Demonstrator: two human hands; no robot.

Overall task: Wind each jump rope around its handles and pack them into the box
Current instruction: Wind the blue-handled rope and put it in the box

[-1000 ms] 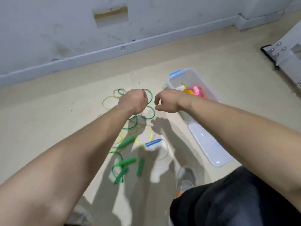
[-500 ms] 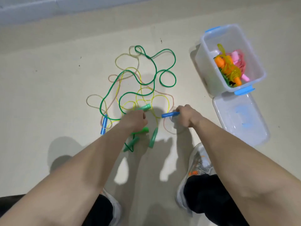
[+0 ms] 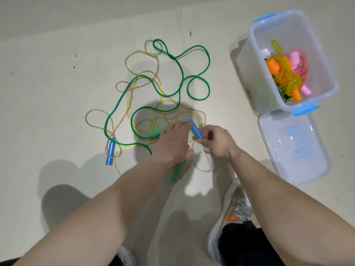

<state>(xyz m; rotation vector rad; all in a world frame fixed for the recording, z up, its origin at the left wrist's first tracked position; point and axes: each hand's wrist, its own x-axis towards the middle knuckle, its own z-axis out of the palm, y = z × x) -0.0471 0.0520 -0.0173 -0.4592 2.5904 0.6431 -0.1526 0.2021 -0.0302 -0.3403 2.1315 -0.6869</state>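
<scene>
Several jump ropes lie tangled on the floor: a dark green rope (image 3: 180,73), a thin yellow rope (image 3: 153,120) and a pale braided rope (image 3: 99,112). My right hand (image 3: 217,143) pinches the lower end of a blue handle (image 3: 196,129), lifted and tilted. My left hand (image 3: 172,143) reaches over the tangle with straight fingers touching that handle's far end, above a green handle (image 3: 155,133). A second blue handle (image 3: 111,151) lies at the left. Another green handle (image 3: 177,172) pokes out under my left wrist. The clear box (image 3: 255,73) at the right holds wound orange, yellow and pink ropes.
The box's clear lid (image 3: 292,146) with blue latches lies flat on the floor just in front of the box. My shoes (image 3: 234,210) stand close below the hands. Bare beige floor spreads to the left and beyond the ropes.
My right hand has lifted and turned the blue handle from lying level to pointing up-left. My left hand has let go of the green handle and stretched its fingers to the blue one.
</scene>
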